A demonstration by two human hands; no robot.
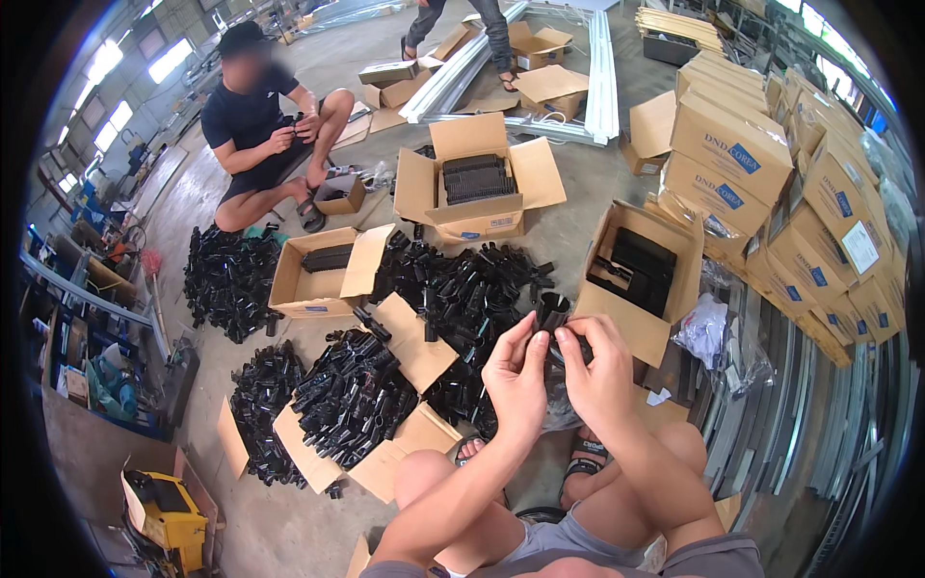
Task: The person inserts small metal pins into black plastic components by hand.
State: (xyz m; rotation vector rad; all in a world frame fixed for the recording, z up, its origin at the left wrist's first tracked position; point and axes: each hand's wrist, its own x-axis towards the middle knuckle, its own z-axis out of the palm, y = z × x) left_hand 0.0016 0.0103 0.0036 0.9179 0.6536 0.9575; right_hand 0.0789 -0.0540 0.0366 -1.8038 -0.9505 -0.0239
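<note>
Head view: right of center in the frame, the left hand (pixel 515 385) and right hand (pixel 599 378) are up close together, thumbs nearly touching, fingers curled in and pinching one small black part (pixel 552 310) between them. It's kinda tube-shaped, and its top end pokes up above the thumbs. Can't really make out what the fingers on the far side are doing, since the thumbs and palms cover them. Just behind the hands there's a big loose heap (pixel 462 289) of similar black bits on the floor (pixel 226 380), and a bit left of the frame's middle, low down, another pile (pixel 352 400) sits on an opened-out carton (pixel 405 458). To the right of the hands is an open box (pixel 621 323) with black pieces (pixel 644 265) in it, and upper center has another open box (pixel 416 188) with black parts packed in rows (pixel 477 180). Upper left, a co-worker (pixel 246 116) in a dark shirt and cap sits low, both hands together around something small and dark, too tiny to tell. Upper right is a big stack of cartons (pixel 727 140), and lower left there's a yellow machine (pixel 178 525).
</note>
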